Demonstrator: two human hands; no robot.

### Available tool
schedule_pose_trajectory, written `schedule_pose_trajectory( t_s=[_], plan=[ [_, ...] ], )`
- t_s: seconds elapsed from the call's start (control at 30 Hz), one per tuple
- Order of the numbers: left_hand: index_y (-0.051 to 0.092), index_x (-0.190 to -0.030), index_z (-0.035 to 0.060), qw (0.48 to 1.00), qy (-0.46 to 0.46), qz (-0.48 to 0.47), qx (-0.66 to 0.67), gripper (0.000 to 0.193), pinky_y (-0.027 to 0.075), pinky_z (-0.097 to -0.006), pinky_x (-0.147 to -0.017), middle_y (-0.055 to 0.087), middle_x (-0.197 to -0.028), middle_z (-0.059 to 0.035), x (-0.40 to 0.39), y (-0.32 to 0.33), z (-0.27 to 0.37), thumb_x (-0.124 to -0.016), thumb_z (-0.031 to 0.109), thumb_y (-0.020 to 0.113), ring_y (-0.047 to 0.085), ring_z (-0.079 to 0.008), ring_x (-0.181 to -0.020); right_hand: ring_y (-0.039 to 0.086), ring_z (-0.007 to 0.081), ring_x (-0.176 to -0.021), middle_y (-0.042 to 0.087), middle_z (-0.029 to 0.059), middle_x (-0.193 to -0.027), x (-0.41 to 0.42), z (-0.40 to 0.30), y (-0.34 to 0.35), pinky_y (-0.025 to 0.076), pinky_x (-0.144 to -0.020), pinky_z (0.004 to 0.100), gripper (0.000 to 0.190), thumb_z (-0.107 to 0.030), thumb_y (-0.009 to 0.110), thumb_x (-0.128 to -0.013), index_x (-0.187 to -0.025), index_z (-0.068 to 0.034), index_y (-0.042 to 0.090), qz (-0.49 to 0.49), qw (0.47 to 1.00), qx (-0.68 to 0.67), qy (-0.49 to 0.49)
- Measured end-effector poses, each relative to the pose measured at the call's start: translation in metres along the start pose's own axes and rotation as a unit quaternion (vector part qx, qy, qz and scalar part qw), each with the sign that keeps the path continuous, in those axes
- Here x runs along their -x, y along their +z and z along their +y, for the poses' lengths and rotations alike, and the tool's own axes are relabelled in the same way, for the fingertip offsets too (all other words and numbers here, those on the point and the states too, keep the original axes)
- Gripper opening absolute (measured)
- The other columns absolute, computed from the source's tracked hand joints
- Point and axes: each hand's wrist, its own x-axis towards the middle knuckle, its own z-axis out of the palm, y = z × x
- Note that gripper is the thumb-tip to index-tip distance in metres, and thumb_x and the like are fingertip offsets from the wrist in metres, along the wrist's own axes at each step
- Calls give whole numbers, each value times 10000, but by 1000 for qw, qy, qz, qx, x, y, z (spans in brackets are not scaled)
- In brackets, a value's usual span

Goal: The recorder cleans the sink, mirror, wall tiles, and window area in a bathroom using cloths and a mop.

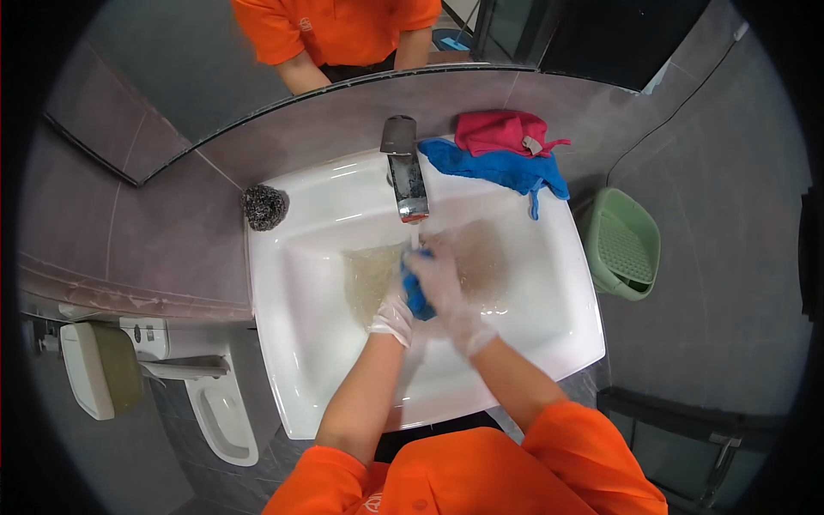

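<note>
Under the chrome faucet point(409, 187), a wet blue cloth point(418, 290) is bunched between my two hands, over the white ceramic sink point(296, 360). My left hand point(394, 309), in a thin clear glove, grips the cloth from its left side. Blurred by motion, my right hand point(441, 277), gloved alike, lies over the cloth's right side and upper part. Water runs from the spout onto the cloth and hands. Cloudy brownish water point(367, 277) lies in the basin around them. The fingertips are partly hidden by blur and the cloth.
A steel wool scrubber point(264, 207) sits on the sink's back left corner. A blue towel point(496, 168) and a red cloth point(501, 132) lie at the back right. A green plastic basket point(623, 244) hangs on the right wall. A mirror stands behind; a toilet point(222, 418) is at left.
</note>
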Motion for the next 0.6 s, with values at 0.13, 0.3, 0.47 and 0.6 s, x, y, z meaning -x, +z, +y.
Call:
schedule_pose_trajectory(
  t_s=[0.13,0.3,0.47,0.6],
  plan=[
    [565,-1010,63,968,-13,-227,104,338,497,-298,-655,590,-864,-76,15,9,2,-916,349,412,576,-168,-745,577,312,-871,618,173,-866,24,-21,4,438,-768,411,266,-322,590,-735,-777,-60,608,4,1000,5,7],
    [466,-1198,44,997,49,-53,7,474,483,-345,-864,558,-1134,-138,25,-2,10,-923,424,399,568,-253,-1011,581,242,-608,609,85,-700,-32,11,-6,478,-585,357,247,-314,512,-821,-821,-77,582,-26,823,-395,407],
    [411,-1266,79,982,-32,-108,152,589,441,-418,-909,507,-1222,-115,53,8,12,-893,533,365,490,-263,-1126,595,216,-763,614,97,-815,-18,-32,0,476,-694,311,233,-264,535,-796,-890,-60,599,-27,904,-289,314],
    [416,-1245,91,953,-8,-235,191,573,398,-419,-944,494,-1222,-115,32,0,21,-872,525,415,453,-248,-1154,508,315,-1062,613,189,-967,16,-18,-7,379,-889,414,320,-238,632,-661,-917,-45,620,-63,897,347,-267]
  ],
)
